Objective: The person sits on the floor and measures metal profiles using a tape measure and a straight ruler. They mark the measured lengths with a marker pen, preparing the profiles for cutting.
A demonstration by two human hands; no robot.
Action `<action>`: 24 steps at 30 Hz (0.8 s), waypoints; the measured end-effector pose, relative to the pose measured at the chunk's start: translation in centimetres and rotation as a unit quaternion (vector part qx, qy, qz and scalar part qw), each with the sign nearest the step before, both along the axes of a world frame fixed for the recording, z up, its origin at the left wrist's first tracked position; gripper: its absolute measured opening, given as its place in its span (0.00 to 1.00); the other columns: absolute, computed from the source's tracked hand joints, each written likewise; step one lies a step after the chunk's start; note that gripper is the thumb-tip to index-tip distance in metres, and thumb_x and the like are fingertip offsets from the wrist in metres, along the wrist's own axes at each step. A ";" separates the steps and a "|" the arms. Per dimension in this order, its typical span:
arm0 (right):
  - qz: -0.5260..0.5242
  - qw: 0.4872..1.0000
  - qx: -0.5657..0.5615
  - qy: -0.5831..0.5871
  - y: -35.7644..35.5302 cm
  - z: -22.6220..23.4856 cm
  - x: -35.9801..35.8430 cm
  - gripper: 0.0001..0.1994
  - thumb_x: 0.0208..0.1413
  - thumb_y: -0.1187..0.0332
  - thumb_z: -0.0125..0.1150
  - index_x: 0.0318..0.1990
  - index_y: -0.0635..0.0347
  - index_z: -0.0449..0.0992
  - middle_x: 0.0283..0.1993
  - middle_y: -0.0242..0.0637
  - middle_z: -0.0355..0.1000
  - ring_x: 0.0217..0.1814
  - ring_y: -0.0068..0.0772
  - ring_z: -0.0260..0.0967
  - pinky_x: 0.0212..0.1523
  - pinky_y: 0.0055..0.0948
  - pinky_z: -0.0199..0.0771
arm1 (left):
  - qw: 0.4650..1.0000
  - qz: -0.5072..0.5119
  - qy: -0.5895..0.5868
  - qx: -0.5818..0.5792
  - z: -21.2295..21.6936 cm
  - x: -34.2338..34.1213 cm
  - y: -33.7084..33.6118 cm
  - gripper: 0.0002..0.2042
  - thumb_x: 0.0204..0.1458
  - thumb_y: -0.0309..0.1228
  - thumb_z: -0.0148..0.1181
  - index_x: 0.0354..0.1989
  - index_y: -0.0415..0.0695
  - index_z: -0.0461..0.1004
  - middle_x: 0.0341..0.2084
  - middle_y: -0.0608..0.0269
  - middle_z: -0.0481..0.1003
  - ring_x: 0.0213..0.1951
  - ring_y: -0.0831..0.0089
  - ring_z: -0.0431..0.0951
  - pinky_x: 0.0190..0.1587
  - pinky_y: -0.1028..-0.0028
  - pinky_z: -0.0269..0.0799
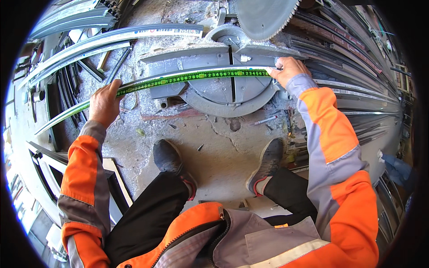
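A green tape measure (183, 77) with black markings is drawn out along a long, slim pale metal profile (174, 73), crossing over the round grey base of a mitre saw (201, 96). My left hand (104, 103) is closed around both tape and profile left of the saw; the strip runs on past it to the lower left. At the right, my right hand (291, 71) pinches the other stretch of the tape and profile near the saw's fence (187, 52). The tape's case cannot be made out.
A toothed saw blade (266, 18) stands above the far side of the base. Long metal profiles (353, 49) lie stacked on the right, with more profiles (120, 35) on the left. A marker pen (266, 120) lies on the floor among shavings. Window-like frames (47, 172) lean at left.
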State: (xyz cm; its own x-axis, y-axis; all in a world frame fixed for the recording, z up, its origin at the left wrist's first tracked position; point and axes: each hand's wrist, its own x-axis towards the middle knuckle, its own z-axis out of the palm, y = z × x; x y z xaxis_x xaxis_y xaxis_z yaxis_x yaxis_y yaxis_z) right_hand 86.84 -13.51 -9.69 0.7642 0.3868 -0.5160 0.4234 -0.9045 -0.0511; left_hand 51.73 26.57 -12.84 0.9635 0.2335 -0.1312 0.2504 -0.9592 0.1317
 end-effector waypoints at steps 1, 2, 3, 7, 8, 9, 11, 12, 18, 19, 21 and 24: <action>-0.004 1.000 -0.007 0.004 0.0 0.0 0.0 0.27 0.57 0.43 0.73 0.52 0.55 0.84 0.55 0.47 0.83 0.61 0.52 0.79 0.62 0.48 0.76 | 1.000 -0.001 0.000 0.000 0.0 0.0 0.0 0.18 0.56 0.26 0.71 0.51 0.47 0.70 0.32 0.54 0.80 0.36 0.48 0.83 0.39 0.52 0.76; -0.007 1.000 -0.004 0.005 -0.1 -0.1 0.1 0.27 0.57 0.43 0.73 0.52 0.55 0.84 0.55 0.47 0.83 0.61 0.52 0.79 0.62 0.48 0.76 | 1.000 -0.002 -0.001 0.001 0.0 0.0 0.1 0.18 0.56 0.26 0.71 0.51 0.47 0.70 0.32 0.54 0.80 0.36 0.48 0.83 0.39 0.52 0.76; -0.007 1.000 -0.008 0.008 -0.1 -0.1 0.1 0.27 0.57 0.43 0.73 0.53 0.55 0.84 0.55 0.47 0.83 0.62 0.52 0.79 0.62 0.48 0.76 | 1.000 -0.003 -0.002 0.001 -0.1 0.0 0.1 0.18 0.55 0.26 0.71 0.51 0.47 0.70 0.32 0.54 0.80 0.36 0.48 0.83 0.39 0.52 0.76; -0.009 1.000 -0.003 0.009 -0.5 -0.6 0.3 0.29 0.58 0.42 0.72 0.55 0.56 0.83 0.57 0.48 0.81 0.63 0.52 0.77 0.64 0.48 0.74 | 1.000 -0.010 -0.010 0.002 0.1 0.0 0.1 0.18 0.55 0.26 0.71 0.51 0.47 0.70 0.31 0.54 0.80 0.35 0.47 0.83 0.39 0.52 0.76; -0.010 1.000 0.004 0.007 -0.7 -0.8 0.3 0.29 0.58 0.41 0.72 0.56 0.56 0.83 0.58 0.48 0.81 0.64 0.52 0.77 0.64 0.48 0.74 | 1.000 -0.011 -0.012 0.001 0.1 0.0 0.1 0.18 0.55 0.26 0.71 0.51 0.47 0.70 0.31 0.54 0.80 0.35 0.47 0.83 0.38 0.52 0.76; -0.008 1.000 0.001 0.009 -0.6 -0.8 0.3 0.30 0.58 0.41 0.72 0.56 0.56 0.83 0.58 0.48 0.81 0.64 0.52 0.77 0.64 0.48 0.74 | 1.000 -0.010 -0.013 0.000 0.2 0.0 0.1 0.18 0.55 0.26 0.71 0.51 0.47 0.70 0.31 0.54 0.80 0.35 0.47 0.83 0.38 0.52 0.76; -0.002 1.000 -0.004 0.013 -0.5 -0.5 0.2 0.30 0.58 0.40 0.72 0.57 0.56 0.82 0.59 0.48 0.81 0.65 0.52 0.76 0.64 0.48 0.73 | 1.000 -0.012 -0.013 0.005 0.2 -0.1 0.1 0.18 0.55 0.26 0.71 0.50 0.48 0.71 0.31 0.54 0.80 0.34 0.48 0.83 0.38 0.53 0.77; -0.001 1.000 -0.002 0.008 -0.4 -0.5 -0.1 0.30 0.58 0.41 0.71 0.56 0.56 0.83 0.58 0.48 0.81 0.64 0.52 0.76 0.64 0.47 0.73 | 1.000 -0.013 -0.015 0.007 0.2 -0.3 0.2 0.17 0.55 0.26 0.71 0.50 0.48 0.71 0.31 0.54 0.80 0.34 0.48 0.83 0.38 0.53 0.77; -0.006 1.000 -0.009 0.010 0.2 0.1 -1.1 0.27 0.59 0.42 0.71 0.52 0.56 0.84 0.54 0.48 0.83 0.61 0.52 0.78 0.61 0.47 0.75 | 1.000 -0.015 -0.017 0.013 0.0 -1.0 1.0 0.16 0.56 0.27 0.71 0.49 0.48 0.71 0.30 0.55 0.81 0.34 0.48 0.83 0.37 0.54 0.77; -0.004 1.000 -0.005 0.004 0.2 -0.1 -1.2 0.27 0.59 0.42 0.71 0.52 0.56 0.84 0.53 0.48 0.83 0.61 0.53 0.79 0.61 0.47 0.75 | 1.000 -0.014 -0.017 0.014 0.0 -1.0 1.0 0.16 0.56 0.27 0.71 0.49 0.48 0.71 0.30 0.55 0.81 0.34 0.48 0.83 0.37 0.54 0.77; 0.003 1.000 0.000 0.002 0.1 -0.3 -1.1 0.26 0.59 0.42 0.71 0.51 0.56 0.84 0.52 0.48 0.83 0.59 0.53 0.79 0.60 0.47 0.76 | 1.000 -0.012 -0.017 0.016 0.1 -1.1 1.0 0.16 0.56 0.27 0.71 0.49 0.48 0.71 0.30 0.55 0.81 0.34 0.48 0.83 0.37 0.53 0.77; 0.008 1.000 0.010 -0.001 0.0 -0.5 -1.1 0.26 0.59 0.42 0.71 0.50 0.56 0.84 0.50 0.48 0.83 0.58 0.54 0.80 0.58 0.48 0.76 | 1.000 -0.004 -0.007 0.009 0.1 -1.0 0.9 0.16 0.56 0.27 0.71 0.48 0.48 0.70 0.31 0.55 0.81 0.35 0.47 0.83 0.39 0.53 0.77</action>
State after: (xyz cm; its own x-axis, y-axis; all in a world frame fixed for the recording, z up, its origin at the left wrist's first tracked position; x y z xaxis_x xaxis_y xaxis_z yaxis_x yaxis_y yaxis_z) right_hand 85.74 -13.54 -10.19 0.7593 0.4081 -0.5069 0.4371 -0.8969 -0.0674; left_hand 50.74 27.47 -12.70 0.9671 0.2271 -0.1143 0.2402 -0.9635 0.1179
